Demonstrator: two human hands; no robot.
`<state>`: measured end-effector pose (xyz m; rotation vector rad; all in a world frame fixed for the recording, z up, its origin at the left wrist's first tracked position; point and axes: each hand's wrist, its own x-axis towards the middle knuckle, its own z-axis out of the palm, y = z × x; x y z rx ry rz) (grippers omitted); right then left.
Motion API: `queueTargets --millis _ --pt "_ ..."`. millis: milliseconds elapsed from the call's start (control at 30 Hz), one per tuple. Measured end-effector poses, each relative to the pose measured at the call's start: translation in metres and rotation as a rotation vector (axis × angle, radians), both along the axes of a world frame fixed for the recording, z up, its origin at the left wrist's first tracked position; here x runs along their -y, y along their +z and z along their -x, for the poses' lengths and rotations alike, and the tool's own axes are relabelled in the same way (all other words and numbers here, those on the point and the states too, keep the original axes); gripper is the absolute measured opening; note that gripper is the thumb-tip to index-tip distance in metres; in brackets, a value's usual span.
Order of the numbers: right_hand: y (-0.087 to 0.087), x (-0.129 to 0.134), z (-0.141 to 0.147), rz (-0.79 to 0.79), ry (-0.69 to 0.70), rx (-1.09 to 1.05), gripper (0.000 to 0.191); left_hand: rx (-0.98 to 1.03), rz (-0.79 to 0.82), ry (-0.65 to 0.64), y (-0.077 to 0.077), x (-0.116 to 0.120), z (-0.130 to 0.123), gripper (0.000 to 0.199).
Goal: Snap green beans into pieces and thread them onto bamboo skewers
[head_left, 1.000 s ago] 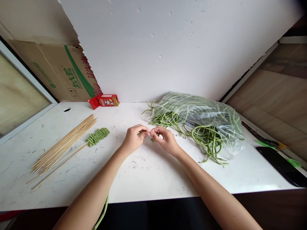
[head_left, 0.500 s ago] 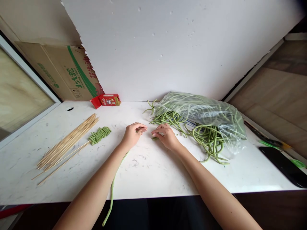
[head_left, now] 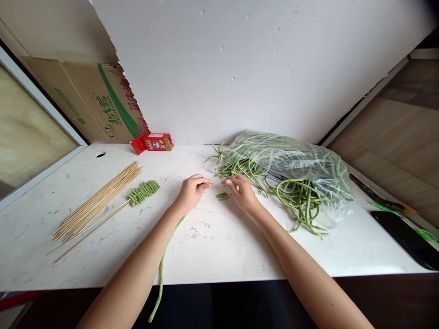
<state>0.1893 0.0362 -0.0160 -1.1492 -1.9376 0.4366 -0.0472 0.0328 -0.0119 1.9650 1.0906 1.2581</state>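
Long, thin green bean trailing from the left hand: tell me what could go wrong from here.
The long, thin green bean hangs past the white marbled tabletop's front edge, close to the left forearm; it might snag and pull from the left hand.

The short, cut green pieces lie loose beside the right hand, so a brush could scatter them.

The flat black phone lies near the front edge; a knock might tip it off.

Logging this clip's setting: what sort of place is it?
Probably a makeshift food-preparation corner; whether in a home or a shop, I can't tell. Long beans spill from a plastic bag, and skewers lie on the white worktop.
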Motion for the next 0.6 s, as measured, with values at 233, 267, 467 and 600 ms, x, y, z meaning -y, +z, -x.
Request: queueTargets --millis 233,267,467,600 --pt "0.012 0.012 0.009 0.088 0.105 -0.176 0.038 0.121 0.131 -0.030 -0.002 0.003 -0.005 0.028" --pt "0.012 0.015 0.011 0.102 0.146 -0.182 0.037 0.139 0.158 -0.034 -0.001 0.004 -0.006 0.030" --pt "0.013 0.022 0.020 0.087 0.172 -0.246 0.029 0.189 0.222 -0.082 0.002 0.008 -0.010 0.035" --pt "0.013 0.019 0.018 0.052 0.094 -0.281 0.028 0.139 0.209 -0.046 0.004 0.009 -0.010 0.038"
